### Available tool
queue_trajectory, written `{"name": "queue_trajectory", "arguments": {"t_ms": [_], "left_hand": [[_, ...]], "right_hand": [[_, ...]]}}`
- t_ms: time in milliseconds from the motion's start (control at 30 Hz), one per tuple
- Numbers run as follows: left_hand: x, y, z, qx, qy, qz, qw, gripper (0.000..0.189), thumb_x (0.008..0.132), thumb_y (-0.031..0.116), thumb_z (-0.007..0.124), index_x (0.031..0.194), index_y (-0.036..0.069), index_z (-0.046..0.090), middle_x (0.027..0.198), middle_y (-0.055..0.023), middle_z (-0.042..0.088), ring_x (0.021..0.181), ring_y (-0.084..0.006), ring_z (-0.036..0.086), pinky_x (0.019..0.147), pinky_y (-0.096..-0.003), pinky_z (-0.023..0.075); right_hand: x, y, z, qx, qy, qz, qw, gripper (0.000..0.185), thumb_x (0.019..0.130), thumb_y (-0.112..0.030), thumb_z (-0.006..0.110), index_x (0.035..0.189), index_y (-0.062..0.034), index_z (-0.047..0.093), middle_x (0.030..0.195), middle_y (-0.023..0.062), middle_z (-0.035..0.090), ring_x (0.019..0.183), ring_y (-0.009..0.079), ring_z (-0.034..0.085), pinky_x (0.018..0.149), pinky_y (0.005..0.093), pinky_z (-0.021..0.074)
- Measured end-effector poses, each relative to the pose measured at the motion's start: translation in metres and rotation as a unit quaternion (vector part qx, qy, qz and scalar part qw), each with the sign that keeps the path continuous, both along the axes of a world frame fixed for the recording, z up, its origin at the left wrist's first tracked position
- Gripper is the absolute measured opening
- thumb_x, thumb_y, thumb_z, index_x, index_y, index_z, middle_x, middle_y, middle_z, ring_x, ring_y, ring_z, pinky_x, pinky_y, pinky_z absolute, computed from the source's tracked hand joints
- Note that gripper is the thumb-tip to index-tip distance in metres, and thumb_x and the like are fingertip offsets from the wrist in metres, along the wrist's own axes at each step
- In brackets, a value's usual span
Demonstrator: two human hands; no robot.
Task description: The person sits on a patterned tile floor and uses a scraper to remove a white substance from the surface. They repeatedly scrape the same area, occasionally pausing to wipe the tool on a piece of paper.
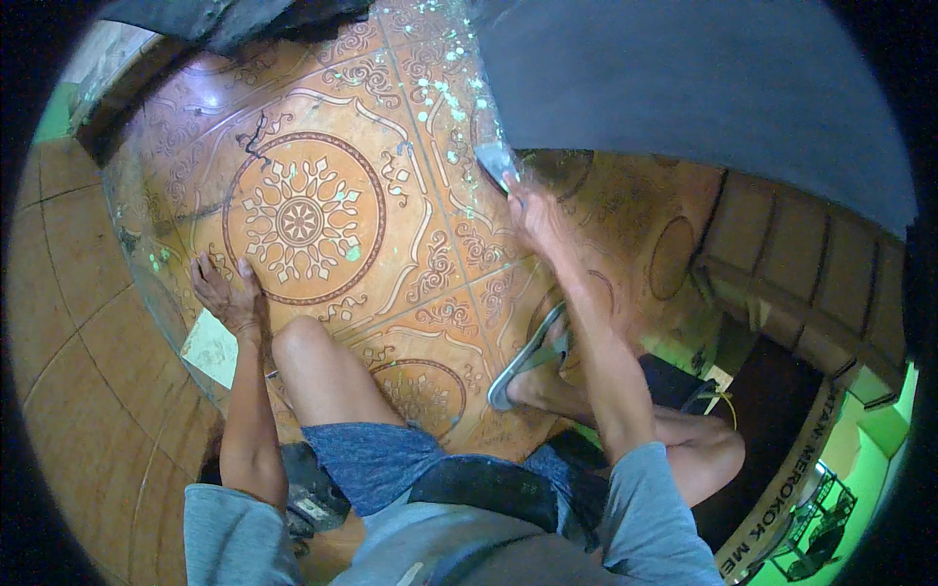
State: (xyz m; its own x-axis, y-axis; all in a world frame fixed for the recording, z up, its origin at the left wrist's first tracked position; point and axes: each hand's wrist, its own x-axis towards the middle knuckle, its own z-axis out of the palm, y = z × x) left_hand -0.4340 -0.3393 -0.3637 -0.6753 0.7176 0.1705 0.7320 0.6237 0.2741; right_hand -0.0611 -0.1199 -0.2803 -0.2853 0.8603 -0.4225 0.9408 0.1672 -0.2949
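Observation:
My right hand [533, 216] grips a scraper with a wide pale blade [497, 161]. The blade rests at the patterned tile floor [410, 293], beside the edge of a large dark grey sheet-like surface [659, 80]. Light green paint spots [442, 86] are scattered on the tiles just beyond the blade. On the left, my left hand [231, 297] holds nothing and leans on the floor with its fingers apart, at the rim of a round tile motif [300, 223]. A white flat piece [214, 348] lies by my left wrist, partly covered by it.
Brown tiling [80, 293] borders the floor on the left. A sandal [531, 359] is on my foot below my right forearm. Behind my left thigh sits a black object [315, 487]. Tiled ledges [791, 256] stand at right, near a strip bearing writing [784, 498].

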Motion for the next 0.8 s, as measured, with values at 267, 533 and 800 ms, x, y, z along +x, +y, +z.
{"name": "queue_trajectory", "arguments": {"t_ms": [267, 533, 800], "left_hand": [[-0.003, -0.002, -0.006, -0.006, -0.004, 0.005, 1.000, 0.068, 0.082, 0.047, 0.051, 0.130, 0.001, 0.035, 0.133, -0.0224, 0.031, 0.124, -0.0377, 0.029, 0.102, -0.0470, 0.0240], [-0.002, 0.000, -0.005, 0.011, 0.001, 0.001, 1.000, 0.065, 0.082, 0.042, 0.053, 0.129, 0.000, 0.036, 0.133, -0.0209, 0.033, 0.125, -0.0370, 0.029, 0.103, -0.0467, 0.0237], [0.003, 0.005, 0.000, 0.004, -0.010, 0.012, 1.000, 0.064, 0.082, 0.041, 0.053, 0.129, 0.000, 0.036, 0.135, -0.0205, 0.032, 0.125, -0.0374, 0.029, 0.104, -0.0460, 0.0239]], "right_hand": [[0.007, -0.009, -0.014, 0.026, -0.037, 0.027, 0.999, 0.038, 0.086, -0.016, 0.045, 0.122, -0.0068, 0.051, 0.073, 0.0252, 0.059, 0.067, 0.0394, 0.059, 0.064, 0.0477, 0.0469], [-0.004, 0.002, -0.007, 0.023, 0.003, 0.029, 0.999, 0.038, 0.086, -0.019, 0.044, 0.123, -0.0126, 0.051, 0.084, 0.0287, 0.057, 0.076, 0.0422, 0.058, 0.071, 0.0466, 0.0471], [-0.011, 0.016, -0.008, 0.001, 0.005, -0.016, 1.000, 0.039, 0.086, -0.022, 0.043, 0.124, -0.0158, 0.051, 0.087, 0.0309, 0.056, 0.079, 0.0446, 0.057, 0.074, 0.0469, 0.0456]]}}
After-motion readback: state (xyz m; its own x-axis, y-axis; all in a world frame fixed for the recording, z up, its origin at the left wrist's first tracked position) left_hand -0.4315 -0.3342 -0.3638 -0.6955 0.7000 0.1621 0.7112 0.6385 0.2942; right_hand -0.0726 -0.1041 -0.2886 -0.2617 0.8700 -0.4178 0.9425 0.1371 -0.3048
